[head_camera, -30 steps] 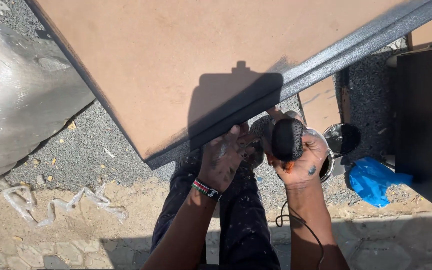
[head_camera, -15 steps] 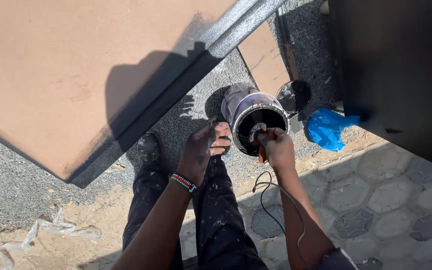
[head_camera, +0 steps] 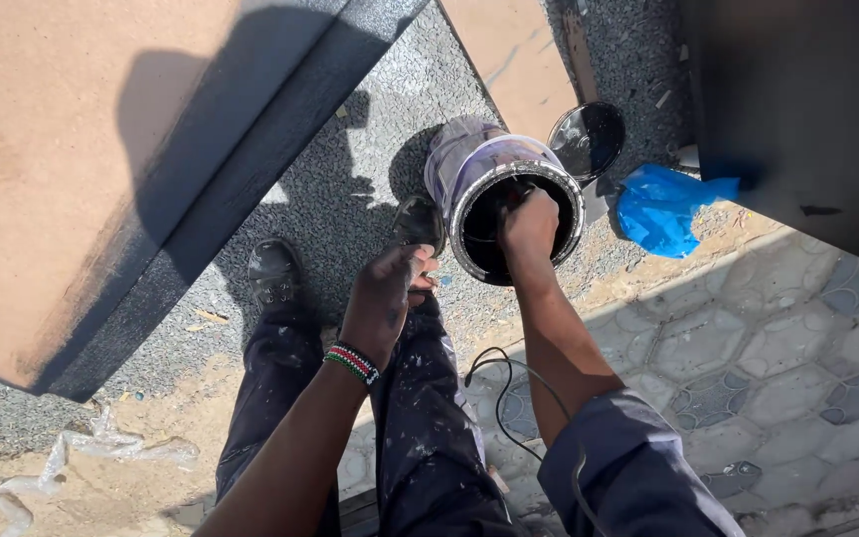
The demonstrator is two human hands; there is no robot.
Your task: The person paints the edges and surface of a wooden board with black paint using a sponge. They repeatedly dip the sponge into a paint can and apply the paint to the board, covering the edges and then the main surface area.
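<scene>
nearest, a thin black cable [head_camera: 509, 373] loops down between the trousers and the right forearm. just ahead of it the left hand [head_camera: 382, 303] hangs over the knee with its fingers loosely curled, holding nothing, a striped beaded bracelet [head_camera: 352, 362] at the wrist. ahead and to the right of it, the right hand [head_camera: 529, 224] now reaches down into the mouth of the open paint tin [head_camera: 509, 199], fingers bunched together inside the dark opening; whether they pinch anything there cannot be told, as the black interior hides the tips. half a second ago this hand sat at the rim, and a second ago both hands were together around a dark round object close to the body, so the right hand has gone from holding to dipping in, which reads as work inside the tin being under way while the left stands idle. the tin stands on the gravel just beyond the right shoe [head_camera: 418, 221], touching distance from both hands. past it the round black lid [head_camera: 589, 139] lies tilted beside the tin, and to the right a crumpled blue plastic bag [head_camera: 663, 209]. far left of the hands the large brown board [head_camera: 62, 149] with its dark painted edge fills the ground; the view has swung rightward since earlier.
</scene>
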